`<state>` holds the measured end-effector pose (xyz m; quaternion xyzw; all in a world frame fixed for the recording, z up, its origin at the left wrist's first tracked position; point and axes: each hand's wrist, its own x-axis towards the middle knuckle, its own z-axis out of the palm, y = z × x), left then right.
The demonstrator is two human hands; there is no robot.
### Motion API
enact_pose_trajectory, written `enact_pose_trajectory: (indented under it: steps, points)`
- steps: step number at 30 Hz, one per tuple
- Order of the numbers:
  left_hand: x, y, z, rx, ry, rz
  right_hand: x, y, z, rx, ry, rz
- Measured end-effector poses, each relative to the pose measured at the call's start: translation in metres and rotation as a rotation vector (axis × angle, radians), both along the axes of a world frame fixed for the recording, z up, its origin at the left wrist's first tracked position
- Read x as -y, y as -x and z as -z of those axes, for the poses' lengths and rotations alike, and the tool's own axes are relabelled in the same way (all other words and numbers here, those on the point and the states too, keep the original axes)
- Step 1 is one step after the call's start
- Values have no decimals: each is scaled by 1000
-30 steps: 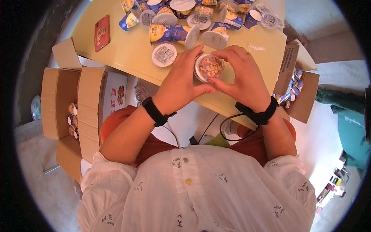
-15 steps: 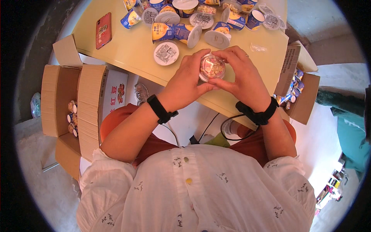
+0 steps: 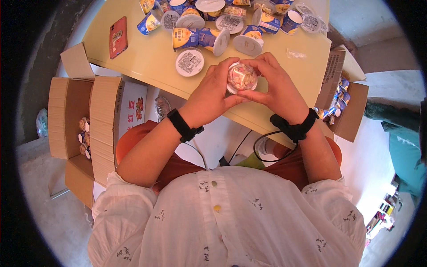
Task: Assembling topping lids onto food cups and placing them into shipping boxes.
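both hands closed round a small clear cup above the worktop edge

the left hand (image 3: 212, 91) and the right hand (image 3: 276, 89) met over the near edge of the yellow worktop (image 3: 147, 62), and between them sat a small clear cup (image 3: 241, 77) with pale and pinkish bits showing through its top. both hands were curled narrow round it, fingertips pressing on its rim from either side, thumbs beneath. each wrist carried a black band.

behind the cup lay a crowd of blue and yellow cups (image 3: 198, 38), some upright and some tipped on their sides, with loose round white lids (image 3: 189, 62) among them. a red phone (image 3: 118, 37) lay flat, well apart to the left. an open cardboard box (image 3: 73, 118) stood on the floor at the person's left, with a few small tubs visible inside; another open box (image 3: 344, 100) stood at the right, also with packets in it.

the risk, as i judged it, lay in the grip: the cup was held only at its rim and hung right over the worktop edge, so a hard squeeze or a slip of one thumb could have tipped it and spilled the contents into the lap. the tipped cups close behind could also have been knocked on if the hands had jerked forward.
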<state>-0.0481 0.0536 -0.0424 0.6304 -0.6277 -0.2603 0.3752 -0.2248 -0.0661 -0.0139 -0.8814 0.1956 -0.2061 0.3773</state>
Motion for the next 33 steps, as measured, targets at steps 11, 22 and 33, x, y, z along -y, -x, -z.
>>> enact_pose_trajectory:
  steps: [11,22,33]
  points:
    - [0,-5,9,8,42,10,0,-3,4,7,-68,-1]
    - [0,3,5,74,34,-52,3,9,19,106,-155,-30]
    - [2,2,9,32,55,-39,0,17,38,88,-598,-6]
